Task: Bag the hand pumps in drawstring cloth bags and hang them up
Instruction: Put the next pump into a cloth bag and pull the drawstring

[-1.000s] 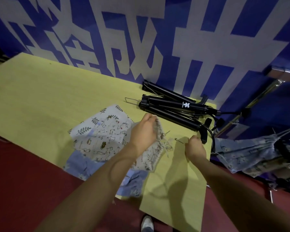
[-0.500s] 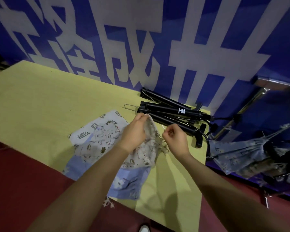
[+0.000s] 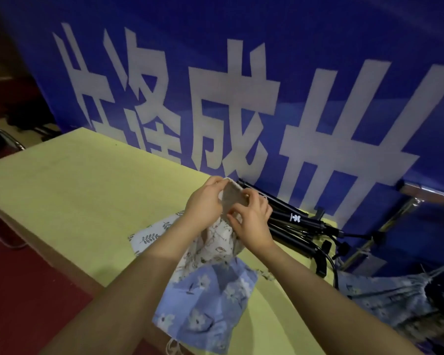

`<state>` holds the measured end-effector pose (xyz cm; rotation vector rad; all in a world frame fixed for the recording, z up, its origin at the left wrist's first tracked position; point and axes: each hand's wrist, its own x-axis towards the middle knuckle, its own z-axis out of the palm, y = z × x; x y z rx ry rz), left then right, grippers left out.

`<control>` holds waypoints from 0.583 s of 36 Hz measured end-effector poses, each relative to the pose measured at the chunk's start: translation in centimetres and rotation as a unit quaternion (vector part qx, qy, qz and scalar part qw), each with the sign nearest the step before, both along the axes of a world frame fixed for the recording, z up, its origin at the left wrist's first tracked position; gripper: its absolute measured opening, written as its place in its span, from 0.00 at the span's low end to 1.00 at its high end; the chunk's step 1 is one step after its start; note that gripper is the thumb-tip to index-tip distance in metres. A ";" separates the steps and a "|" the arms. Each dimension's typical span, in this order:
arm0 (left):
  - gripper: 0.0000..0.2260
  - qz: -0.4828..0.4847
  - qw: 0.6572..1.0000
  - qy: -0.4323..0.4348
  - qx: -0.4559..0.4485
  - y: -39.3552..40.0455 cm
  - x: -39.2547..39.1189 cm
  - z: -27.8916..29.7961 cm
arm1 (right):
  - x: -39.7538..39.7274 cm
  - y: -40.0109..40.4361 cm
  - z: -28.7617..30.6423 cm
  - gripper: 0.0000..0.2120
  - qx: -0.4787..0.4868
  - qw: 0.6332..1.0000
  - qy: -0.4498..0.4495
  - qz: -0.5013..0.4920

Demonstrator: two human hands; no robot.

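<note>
1. Blue banner (image 3: 241, 73) is backing the yellow worktop (image 3: 75, 201); black hand pumps (image 3: 300, 224) are lying far right, unbagged.
2. Right hand (image 3: 251, 221), off by itself a second ago, is now joining the left hand (image 3: 203, 203), both pinching the cream printed bag (image 3: 215, 242) at its lifted mouth.
3. Bag's being opened, I'd say; a pump goes in next.

The bag (image 3: 217, 237) pinched by both hands is thin, matt printed cloth, creased, as is the blue flowered bag (image 3: 210, 298) at 6 o'clock of it. At 3 o'clock the hand pumps (image 3: 295, 224) look smooth, slightly glossy black, on a matt, pale yellow-green table (image 3: 75, 196).
</note>
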<state>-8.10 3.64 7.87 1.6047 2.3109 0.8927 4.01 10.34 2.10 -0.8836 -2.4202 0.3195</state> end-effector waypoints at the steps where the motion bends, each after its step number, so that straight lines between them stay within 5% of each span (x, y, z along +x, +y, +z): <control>1: 0.26 0.003 1.000 -0.001 0.004 -0.1 -0.3 0.0 | -0.4 0.0 0.1 0.06 -0.014 1.000 0.004 -0.003; 6: 0.26 0.016 1.000 -0.006 0.014 0.0 -1.1 -0.1 | -1.4 0.8 -0.5 0.08 -0.084 0.996 0.014 -0.005; 11: 0.25 0.029 0.999 -0.005 0.014 0.2 -1.5 -0.1 | -1.9 1.3 -0.8 0.30 -0.144 0.989 0.027 -0.034; 16: 0.26 0.040 0.999 0.012 -0.021 0.5 -1.6 -0.7 | -1.4 2.0 -1.2 0.23 -0.262 0.960 0.100 -0.011; 21: 0.28 0.020 0.994 0.036 -0.098 1.3 -1.5 -2.9 | -1.1 2.4 -0.8 0.18 -0.246 0.955 0.164 -0.019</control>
